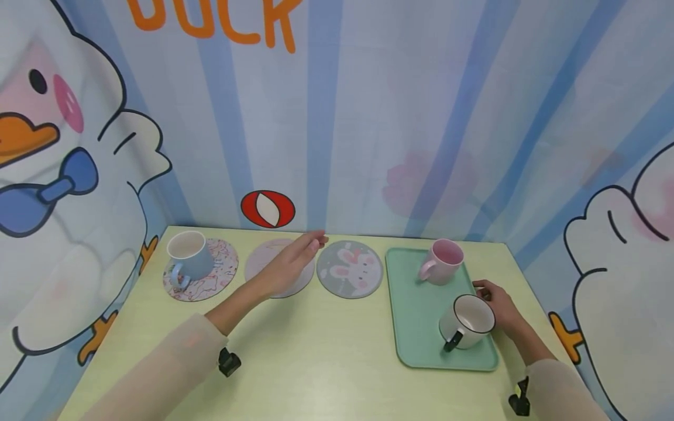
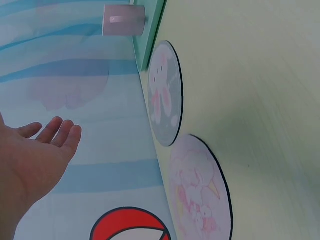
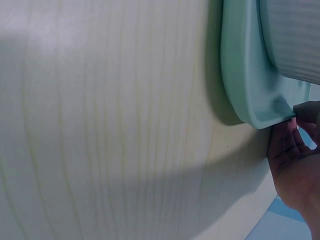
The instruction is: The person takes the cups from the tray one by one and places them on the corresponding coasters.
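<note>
My left hand [image 1: 286, 266] reaches over the middle round pink coaster [image 1: 259, 260], fingers extended and holding nothing. In the left wrist view its palm and fingertips show against the curtain. At the right, my right hand [image 1: 500, 307] holds the right edge of a green tray [image 1: 413, 318]; the right wrist view shows the thumb over the rim and fingers beneath it. A pink mug [image 1: 442, 263] stands at the tray's back. Nearer the front, beside my right hand, is a white mug [image 1: 463, 324] with a dark rim and black handle.
A light blue mug [image 1: 195, 260] sits on a patterned round coaster [image 1: 225, 272] at the table's far left. A grey rabbit coaster [image 1: 350, 269] lies between the middle coaster and the tray. Behind the pale yellow table [image 1: 326, 362] hangs a blue striped curtain [image 1: 363, 117].
</note>
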Motion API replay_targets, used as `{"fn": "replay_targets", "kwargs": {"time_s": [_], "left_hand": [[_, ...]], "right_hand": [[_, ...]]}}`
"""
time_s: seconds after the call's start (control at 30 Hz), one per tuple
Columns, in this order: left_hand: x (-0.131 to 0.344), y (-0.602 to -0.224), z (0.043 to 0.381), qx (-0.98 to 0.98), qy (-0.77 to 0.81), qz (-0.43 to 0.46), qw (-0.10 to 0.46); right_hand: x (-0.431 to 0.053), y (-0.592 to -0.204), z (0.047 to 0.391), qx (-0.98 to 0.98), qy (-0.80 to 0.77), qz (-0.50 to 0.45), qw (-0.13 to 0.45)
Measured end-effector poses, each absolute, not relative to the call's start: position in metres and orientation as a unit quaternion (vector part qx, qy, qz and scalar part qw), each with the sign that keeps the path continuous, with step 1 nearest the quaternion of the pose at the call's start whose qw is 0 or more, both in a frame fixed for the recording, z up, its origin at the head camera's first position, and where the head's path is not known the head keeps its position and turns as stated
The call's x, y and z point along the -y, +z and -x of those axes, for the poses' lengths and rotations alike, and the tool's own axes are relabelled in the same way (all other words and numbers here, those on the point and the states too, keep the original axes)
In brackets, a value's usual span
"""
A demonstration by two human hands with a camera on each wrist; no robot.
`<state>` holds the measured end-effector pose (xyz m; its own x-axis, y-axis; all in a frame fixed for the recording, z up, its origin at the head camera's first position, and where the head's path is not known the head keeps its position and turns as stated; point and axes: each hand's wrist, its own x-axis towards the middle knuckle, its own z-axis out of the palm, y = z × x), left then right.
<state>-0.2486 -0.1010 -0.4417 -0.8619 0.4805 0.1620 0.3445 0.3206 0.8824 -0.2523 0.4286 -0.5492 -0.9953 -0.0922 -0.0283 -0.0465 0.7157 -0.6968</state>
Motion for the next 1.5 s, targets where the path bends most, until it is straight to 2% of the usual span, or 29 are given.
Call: {"fn": "replay_targets", "kwargs": {"time_s": [0.47,0.93,1.5], "left_hand": [[0.076,-0.452,0.247,-0.794,0.537,-0.271,0.090],[0.057,-0.445,0.250,-0.787,0.537,-0.288,0.100],[0.028,-0.441,0.254,-0.781,0.524,-0.328,0.093]], "right_hand": [[-0.429,-0.551,0.252,-0.923,-0.382,0.031,0.032],[-0.431,-0.551,0.253,-0.926,-0.373,0.043,0.025],[-0.431,-0.551,0.252,-0.923,-0.380,0.043,0.026]]}}
